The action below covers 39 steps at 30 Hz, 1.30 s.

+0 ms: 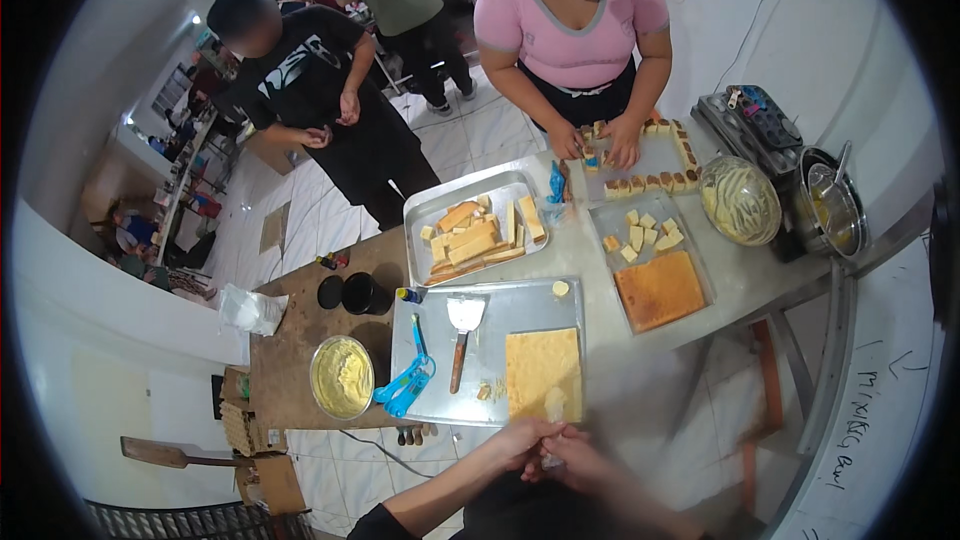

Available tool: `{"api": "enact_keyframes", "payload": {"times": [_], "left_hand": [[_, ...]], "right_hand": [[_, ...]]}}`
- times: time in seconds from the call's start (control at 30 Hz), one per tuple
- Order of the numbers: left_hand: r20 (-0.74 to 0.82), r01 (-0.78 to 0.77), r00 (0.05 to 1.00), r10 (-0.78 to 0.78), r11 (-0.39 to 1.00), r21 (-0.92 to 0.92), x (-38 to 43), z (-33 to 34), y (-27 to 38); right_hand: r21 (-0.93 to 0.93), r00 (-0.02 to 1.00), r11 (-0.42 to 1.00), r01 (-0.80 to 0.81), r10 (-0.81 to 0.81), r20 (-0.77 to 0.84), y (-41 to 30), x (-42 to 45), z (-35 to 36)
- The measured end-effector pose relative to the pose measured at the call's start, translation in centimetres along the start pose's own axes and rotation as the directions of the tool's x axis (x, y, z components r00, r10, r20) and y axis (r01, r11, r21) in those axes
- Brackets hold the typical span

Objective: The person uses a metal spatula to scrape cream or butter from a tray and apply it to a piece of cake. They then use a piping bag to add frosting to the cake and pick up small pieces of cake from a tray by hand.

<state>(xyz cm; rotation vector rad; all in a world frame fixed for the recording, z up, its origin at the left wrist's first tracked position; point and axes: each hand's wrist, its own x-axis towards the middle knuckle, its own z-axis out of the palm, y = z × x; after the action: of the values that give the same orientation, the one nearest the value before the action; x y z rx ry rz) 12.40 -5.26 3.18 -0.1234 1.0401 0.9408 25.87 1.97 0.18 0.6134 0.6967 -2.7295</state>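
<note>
Near the bottom of the head view, my left hand (519, 441) and my right hand (579, 456) meet around a clear plastic bag (555, 403), which looks like a piping bag with pale filling. The bag's narrower end points away from me, over the near edge of a rectangular sheet of sponge cake (543, 364). That cake lies at the right side of a metal baking tray (499, 309). Beside it are cake crumbs (486, 390), a wood-handled scraper (461, 341) and blue measuring spoons (406, 388). My fingers hide the middle of the bag.
Left of the tray stands a bowl of pale yellow cream (341, 376). Farther off are a tray of cake strips (476, 229), a tray with browned cake (660, 291) and a cream-smeared bowl (740, 201). Across the table, a person in pink (576, 30) handles small cakes; another person (315, 82) stands left.
</note>
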Motion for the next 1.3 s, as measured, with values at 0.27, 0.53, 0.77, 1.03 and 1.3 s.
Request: {"api": "enact_keyframes", "payload": {"times": [0.27, 0.53, 0.77, 1.03, 1.3], "left_hand": [[-0.02, 0.01, 1.0, -0.008, 0.994, 0.108, -0.4, -0.1, 0.4], [-0.023, -0.006, 1.0, 0.008, 0.995, 0.104, -0.1, 0.2, 0.5], [-0.081, -0.025, 0.996, 0.034, 0.993, 0.113, -0.2, 0.4, 0.5], [-0.121, -0.062, 0.991, 0.065, 0.998, 0.028, 0.4, 0.2, -0.1], [-0.143, -0.034, 0.99, 0.023, 0.996, -0.077, 1.1, 0.3, -0.1]], "right_hand": [[-0.061, 0.994, 0.998, 0.016, -0.022, -0.103, -0.3, -0.2, 2.0], [-0.28, 0.995, 0.956, 0.083, -0.095, -0.03, 0.2, -0.5, 1.1], [-0.404, 0.996, 0.911, 0.082, -0.086, 0.009, -0.2, -0.8, 1.9], [-0.443, 0.996, 0.893, 0.085, -0.087, 0.017, 0.4, -0.4, 1.2], [-0.496, 0.995, 0.863, 0.092, -0.095, 0.019, 1.1, -0.2, 0.2]]}}
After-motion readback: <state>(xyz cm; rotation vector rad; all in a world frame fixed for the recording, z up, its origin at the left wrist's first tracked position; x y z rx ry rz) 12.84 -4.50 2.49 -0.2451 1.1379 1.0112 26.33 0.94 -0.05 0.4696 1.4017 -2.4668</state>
